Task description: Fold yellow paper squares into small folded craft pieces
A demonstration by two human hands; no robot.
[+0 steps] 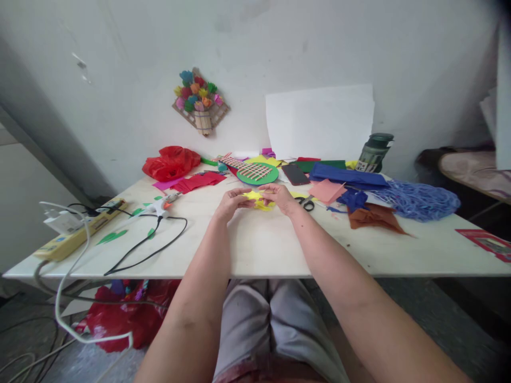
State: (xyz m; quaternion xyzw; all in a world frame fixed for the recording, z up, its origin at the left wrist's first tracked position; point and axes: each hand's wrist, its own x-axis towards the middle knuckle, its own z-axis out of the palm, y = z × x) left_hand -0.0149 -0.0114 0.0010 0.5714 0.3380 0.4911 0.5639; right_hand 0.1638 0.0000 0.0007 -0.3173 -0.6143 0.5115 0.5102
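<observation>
Both hands meet over the middle of the table, pinching a piece of yellow crepe-like paper point(261, 205). My left hand point(233, 203) grips its left side with thumb and fingers together. From the right, my right hand point(279, 197) pinches the same paper close to its top. Black-handled scissors point(306, 204) lie just right of my right hand, partly over more yellow paper. Beyond the hands rests a green oval piece point(268, 173) with a lattice of thin sticks on it. Salmon-pink paper squares point(327, 190) are stacked to the right, with a thin stick on top.
A yellow power strip point(80, 234), black cable point(138, 250) and glue gun point(165, 205) occupy the left. Red paper point(199, 182), a phone point(295, 174), blue paper point(347, 176), brown paper point(375, 219), blue shredded strands point(423, 201) and a green bottle point(375, 153) lie around.
</observation>
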